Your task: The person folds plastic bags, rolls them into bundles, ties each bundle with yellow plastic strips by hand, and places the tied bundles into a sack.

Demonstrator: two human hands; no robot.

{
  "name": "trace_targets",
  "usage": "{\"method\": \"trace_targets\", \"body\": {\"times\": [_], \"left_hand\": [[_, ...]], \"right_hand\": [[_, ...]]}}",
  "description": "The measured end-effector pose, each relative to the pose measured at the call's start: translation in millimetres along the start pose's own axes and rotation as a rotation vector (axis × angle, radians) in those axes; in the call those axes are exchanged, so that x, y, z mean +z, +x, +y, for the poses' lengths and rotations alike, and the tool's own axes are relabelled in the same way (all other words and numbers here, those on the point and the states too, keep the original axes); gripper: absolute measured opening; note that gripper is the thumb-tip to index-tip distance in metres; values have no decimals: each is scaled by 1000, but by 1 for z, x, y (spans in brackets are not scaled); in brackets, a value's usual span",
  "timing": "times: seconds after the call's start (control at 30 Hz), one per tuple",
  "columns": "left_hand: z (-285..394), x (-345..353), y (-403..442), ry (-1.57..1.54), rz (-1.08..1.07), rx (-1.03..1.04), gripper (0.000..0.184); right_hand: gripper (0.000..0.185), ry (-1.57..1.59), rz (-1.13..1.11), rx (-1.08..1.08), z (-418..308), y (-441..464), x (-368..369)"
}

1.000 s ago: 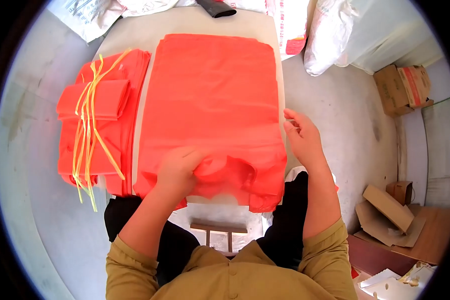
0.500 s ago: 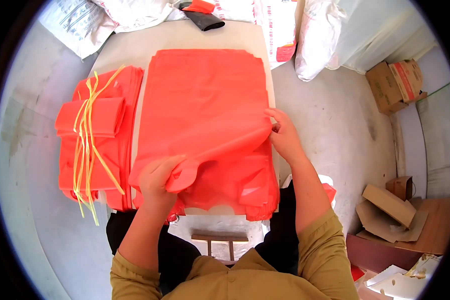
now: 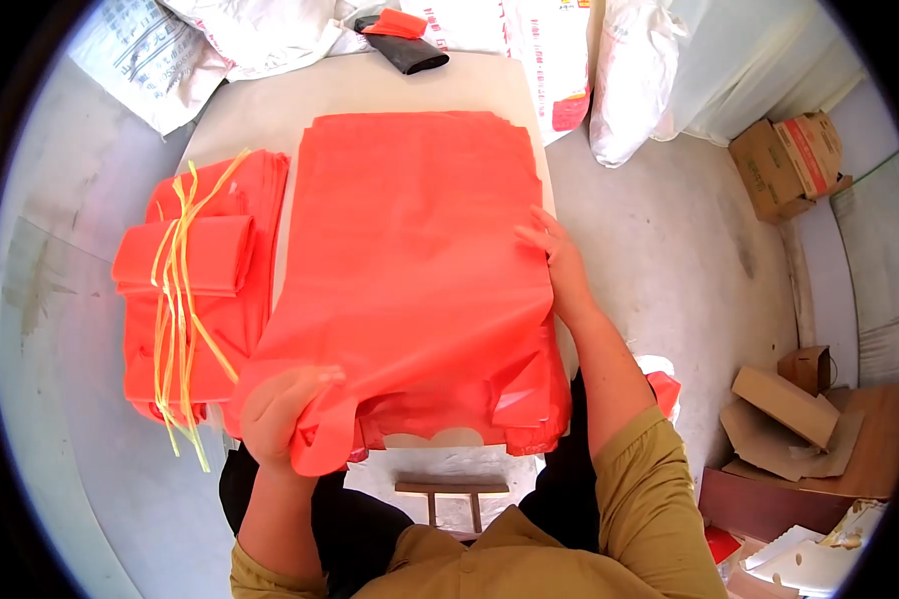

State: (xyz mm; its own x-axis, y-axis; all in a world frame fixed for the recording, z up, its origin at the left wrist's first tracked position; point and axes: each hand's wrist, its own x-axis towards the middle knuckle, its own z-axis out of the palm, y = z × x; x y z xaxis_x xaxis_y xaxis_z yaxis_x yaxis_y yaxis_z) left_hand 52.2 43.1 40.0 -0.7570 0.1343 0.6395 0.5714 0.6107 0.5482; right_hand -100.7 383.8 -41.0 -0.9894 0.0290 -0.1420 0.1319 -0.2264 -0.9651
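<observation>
A broad stack of red plastic bags [image 3: 415, 220] lies flat on a pale table [image 3: 370, 85]. At its lower left corner my left hand [image 3: 282, 414] is closed on the bunched edge of the top red bag, which is pulled slantwise and creased. My right hand [image 3: 554, 250] rests at the right edge of the stack, fingers apart on the red plastic. To the left lies a folded red bundle [image 3: 195, 255], with loose yellow ties [image 3: 178, 290] laid across it.
White printed sacks [image 3: 260, 35] and a black roll [image 3: 405, 50] with a red piece lie beyond the table. Cardboard boxes [image 3: 789, 165] stand at the right wall. Opened cardboard [image 3: 784, 424] lies at the lower right. A wooden stool [image 3: 451, 489] is between the legs.
My left hand has moved left and toward the body, drawing the top bag's lower edge with it. My right hand has come inward onto the stack's right edge. The view has shifted somewhat.
</observation>
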Motion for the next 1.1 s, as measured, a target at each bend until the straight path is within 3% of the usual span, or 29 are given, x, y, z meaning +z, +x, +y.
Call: {"method": "trace_targets", "body": {"times": [0.13,0.23,0.4,0.5,0.57,0.6,0.67,0.7,0.8,0.87,0.97,1.03,1.07,1.1], "left_hand": [[2,-11,1,-58,-32,19,21],[3,-13,0,-69,-13,19,20],[2,-9,-9,-123,72,-58,20],[7,10,-17,-442,106,-185,24],[10,19,-26,-532,-78,-184,17],[23,16,-23,-704,-287,-458,20],[44,37,-21,-907,-403,-418,26],[50,59,-23,-917,-298,-104,28],[87,76,-39,-999,-412,-188,27],[100,81,-48,-1221,-559,-388,33],[98,75,-49,-1261,-746,-753,35],[89,83,-60,-1145,-640,-818,30],[87,89,-68,-1257,-461,-983,30],[84,93,-75,-1356,-270,-1145,30]], "right_hand": [[48,62,34,174,-1,3,3],[43,40,12,248,8,3,-7],[32,-119,-14,-57,0,-9,-25],[31,-446,25,-480,-17,-29,-68],[32,-609,182,-532,-54,-61,-83],[32,-706,205,-588,-69,-72,-106],[31,-770,326,-585,-103,-102,-139],[31,-732,422,-527,-126,-119,-145],[30,-959,501,-684,-200,-148,-153],[29,-1270,522,-783,-247,-153,-129],[25,-938,423,-623,-268,-118,-62],[25,-1672,249,-905,-258,-76,-26],[20,-1716,226,-917,-245,-51,-6],[21,-1897,244,-764,-230,-25,10]]}}
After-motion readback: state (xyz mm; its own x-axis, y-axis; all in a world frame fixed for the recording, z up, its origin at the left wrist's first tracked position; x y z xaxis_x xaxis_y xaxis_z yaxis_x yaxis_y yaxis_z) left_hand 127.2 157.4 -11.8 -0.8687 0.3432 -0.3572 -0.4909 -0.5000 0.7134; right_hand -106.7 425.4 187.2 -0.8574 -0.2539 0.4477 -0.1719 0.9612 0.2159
